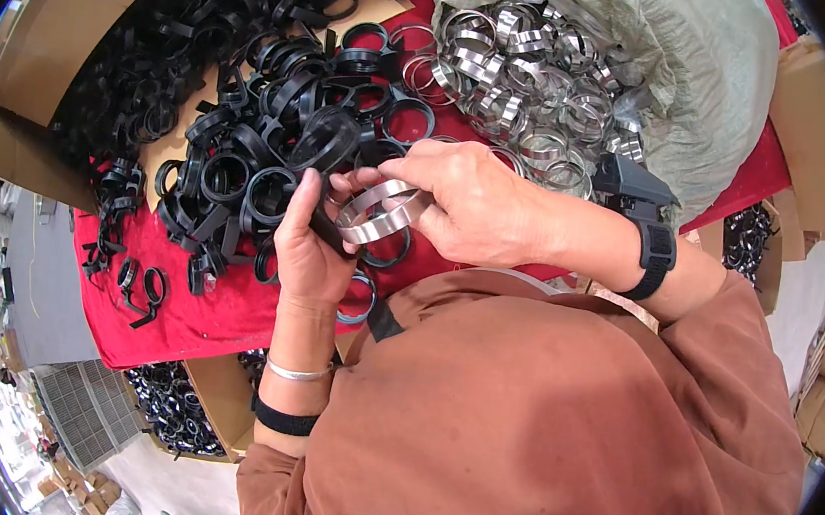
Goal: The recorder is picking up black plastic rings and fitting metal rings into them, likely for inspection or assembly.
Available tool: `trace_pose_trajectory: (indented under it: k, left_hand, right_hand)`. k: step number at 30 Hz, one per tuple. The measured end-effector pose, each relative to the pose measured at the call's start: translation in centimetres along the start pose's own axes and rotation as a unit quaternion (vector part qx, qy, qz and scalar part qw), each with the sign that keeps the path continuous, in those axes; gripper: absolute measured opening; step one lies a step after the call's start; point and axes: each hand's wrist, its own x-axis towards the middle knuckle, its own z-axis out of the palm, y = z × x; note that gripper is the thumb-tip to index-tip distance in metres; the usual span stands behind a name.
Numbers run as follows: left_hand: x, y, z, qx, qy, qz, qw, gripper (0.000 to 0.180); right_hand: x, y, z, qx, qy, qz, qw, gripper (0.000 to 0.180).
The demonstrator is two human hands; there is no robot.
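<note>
My left hand (305, 246) grips a black plastic ring clamp (328, 140) by its handle, the ring standing up above my fingers. My right hand (473, 204) pinches a shiny metal band (377, 212) and holds it against the black clamp's lower part, right beside my left fingers. Both hands work over a red cloth (216, 312). A pile of black ring clamps (247, 109) lies just beyond my left hand. A heap of metal bands (532, 79) lies beyond my right hand.
The metal bands spill from a grey-green woven sack (693, 76). Cardboard (86, 12) lies under the black pile at left. A box of more black clamps (165, 413) stands below the table edge. A black device is strapped to my right wrist (650, 242).
</note>
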Motion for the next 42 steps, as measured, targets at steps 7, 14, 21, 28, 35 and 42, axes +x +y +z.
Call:
trace_pose_trajectory:
  k: [7,14,21,28,35,42]
  left_hand:
    - [-0.4,0.3,-0.6,0.132,-0.041,-0.06,0.989,0.022]
    - [-1.2,0.2,-0.3,0.115,-0.047,-0.047,0.991,0.024]
    - [-1.2,-0.5,1.0,0.152,-0.003,0.039,0.988,0.018]
    - [-1.2,-1.1,0.3,0.172,0.01,0.057,0.983,0.017]
    - [-2.3,0.2,-1.4,0.175,-0.064,0.05,0.981,0.036]
    - [-3.4,-0.8,-1.7,0.256,-0.089,0.09,0.958,0.028]
  right_hand:
    - [-0.1,2.1,-0.1,-0.062,-0.014,-0.208,0.976,0.049]
    - [-1.1,2.3,-2.0,-0.141,-0.098,-0.135,0.976,0.068]
    - [-1.2,1.3,-0.3,-0.093,0.056,-0.071,0.992,0.082]
    - [-0.5,1.7,0.7,-0.104,0.046,-0.066,0.991,0.077]
    - [-1.4,1.5,-0.9,-0.132,0.076,-0.096,0.984,0.071]
    - [0.1,-0.1,-3.0,-0.108,0.099,-0.137,0.98,0.069]
